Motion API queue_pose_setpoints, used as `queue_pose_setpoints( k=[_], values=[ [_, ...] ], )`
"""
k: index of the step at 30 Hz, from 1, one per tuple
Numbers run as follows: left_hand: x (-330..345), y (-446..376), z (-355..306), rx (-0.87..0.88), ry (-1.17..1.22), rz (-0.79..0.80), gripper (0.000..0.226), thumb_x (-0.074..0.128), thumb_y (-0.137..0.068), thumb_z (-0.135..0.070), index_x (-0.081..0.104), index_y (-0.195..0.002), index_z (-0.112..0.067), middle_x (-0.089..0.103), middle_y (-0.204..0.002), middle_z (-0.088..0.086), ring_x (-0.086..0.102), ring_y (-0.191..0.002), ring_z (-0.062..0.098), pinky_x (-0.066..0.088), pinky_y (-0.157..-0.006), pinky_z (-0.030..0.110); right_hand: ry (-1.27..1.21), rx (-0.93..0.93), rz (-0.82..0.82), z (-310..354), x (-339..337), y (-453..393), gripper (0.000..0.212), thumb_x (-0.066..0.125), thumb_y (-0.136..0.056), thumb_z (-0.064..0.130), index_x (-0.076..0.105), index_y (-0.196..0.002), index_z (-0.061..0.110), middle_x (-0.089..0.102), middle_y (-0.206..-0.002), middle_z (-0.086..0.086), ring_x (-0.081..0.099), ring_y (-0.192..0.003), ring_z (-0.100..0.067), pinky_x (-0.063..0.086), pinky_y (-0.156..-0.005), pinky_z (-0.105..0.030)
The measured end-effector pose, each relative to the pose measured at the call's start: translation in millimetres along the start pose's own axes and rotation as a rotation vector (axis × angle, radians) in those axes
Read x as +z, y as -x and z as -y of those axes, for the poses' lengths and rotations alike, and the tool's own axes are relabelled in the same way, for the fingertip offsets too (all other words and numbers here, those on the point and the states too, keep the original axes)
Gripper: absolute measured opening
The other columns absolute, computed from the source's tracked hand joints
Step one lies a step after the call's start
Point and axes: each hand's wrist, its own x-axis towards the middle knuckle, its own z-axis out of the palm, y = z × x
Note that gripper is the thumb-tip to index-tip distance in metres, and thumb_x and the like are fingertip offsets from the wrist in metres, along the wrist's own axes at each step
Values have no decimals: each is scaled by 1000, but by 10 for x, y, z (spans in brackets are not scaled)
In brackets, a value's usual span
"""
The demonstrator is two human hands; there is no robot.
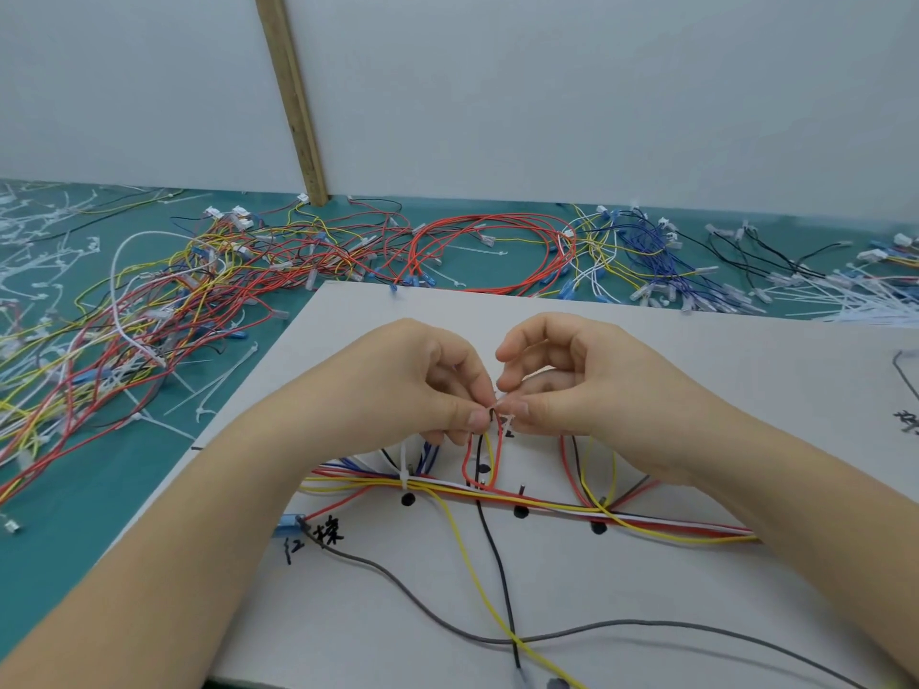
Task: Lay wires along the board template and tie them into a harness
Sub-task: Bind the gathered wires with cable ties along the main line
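Observation:
A white board template (646,350) with black marker dots and writing lies in front of me. A bundle of red, yellow and white wires (547,507) runs across it, bound at the left by a white cable tie (405,477). Red, yellow and black wires (480,460) rise from the bundle to my fingers. My left hand (422,380) pinches these wires at the top. My right hand (572,375) pinches a small white cable tie (503,417) against the same spot. Both hands meet fingertip to fingertip above the board.
Loose yellow (477,589), black (500,579) and grey (398,584) wires trail toward the board's near edge. Tangled coloured wires (199,290) cover the green mat at the left and back. White cable ties (870,295) lie at the far right. A wooden strip (293,97) leans on the wall.

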Motion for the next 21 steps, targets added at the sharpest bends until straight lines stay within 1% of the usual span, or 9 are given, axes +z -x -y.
queue_pose_setpoints(
  k=[2,5,10,12,15,18,21],
  values=[
    [1,5,0,13,-26,-9,17,71,-76,-5,67,-70,-20,67,-54,-7,60,-49,0,48,-50,11,-34,9,6,-1,-4,-3,33,65,-75,-12,59,-83,20,63,-78,0,64,-68,-12,57,-72,-31],
    [-1,8,7,33,-60,-27,16,73,-74,-9,69,-68,-24,68,-56,-6,60,-49,2,49,-51,12,-44,3,41,-1,-16,2,33,62,-77,-13,59,-84,20,65,-78,0,65,-68,-12,57,-72,-28],
    [-2,5,24,32,-92,-46,13,73,-74,-12,70,-68,-24,68,-55,-6,59,-49,4,49,-51,12,-24,-9,38,-15,-11,-2,33,61,-77,-14,59,-84,19,65,-79,0,65,-68,-13,56,-75,-31],
    [1,9,24,39,-104,-56,12,73,-74,-12,70,-68,-22,67,-55,-7,58,-48,4,49,-51,12,-28,-12,28,-16,-11,-1,34,61,-77,-14,59,-84,19,64,-79,0,65,-68,-12,57,-72,-29],
    [3,10,20,42,-117,-72,12,71,-75,-11,69,-68,-21,66,-54,-9,57,-47,1,48,-51,11,-57,-8,20,-11,-14,-1,33,63,-75,-14,59,-82,18,63,-78,-1,65,-68,-13,57,-65,-23],
    [7,15,13,45,-111,-70,14,70,-75,-9,69,-67,-21,65,-52,-9,57,-46,-1,46,-51,10,-51,-6,17,-16,-12,-7,33,65,-75,-13,59,-82,19,63,-79,0,66,-69,-13,57,-66,-23],
    [11,17,8,48,-123,-77,13,71,-75,-9,69,-68,-20,67,-56,-6,59,-49,4,50,-53,15,-25,-14,14,-21,-11,-10,34,65,-75,-12,59,-82,20,64,-79,1,66,-69,-14,57,-69,-26]
  ],
)
